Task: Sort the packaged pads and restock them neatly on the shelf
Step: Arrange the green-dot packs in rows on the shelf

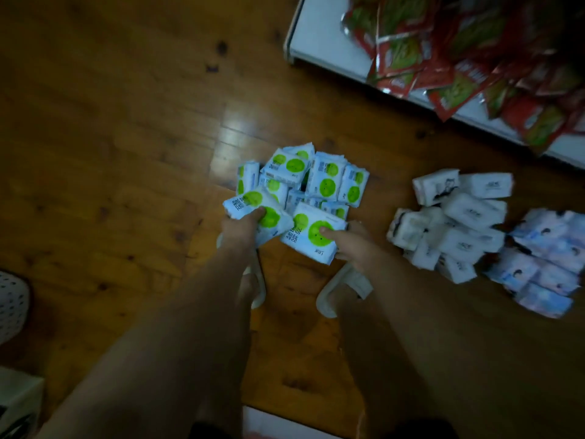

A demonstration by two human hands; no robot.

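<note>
Two bare arms reach down over a wooden floor [110,137] toward sorted pad packs.
Left hand [240,228] grips one green-dot pack [256,213]; right hand [349,245] grips another [311,232], both beside the green-dot pile [316,175]; white packs [456,223] lie to the right.

This looks like a small shop. A low white display shelf [319,36] at far right carries heaped red-and-green foil snack packets [449,49], and many identical wrapped pad packs lie sorted by design in piles [316,179] on the varnished wooden plank floor [110,137].
</note>
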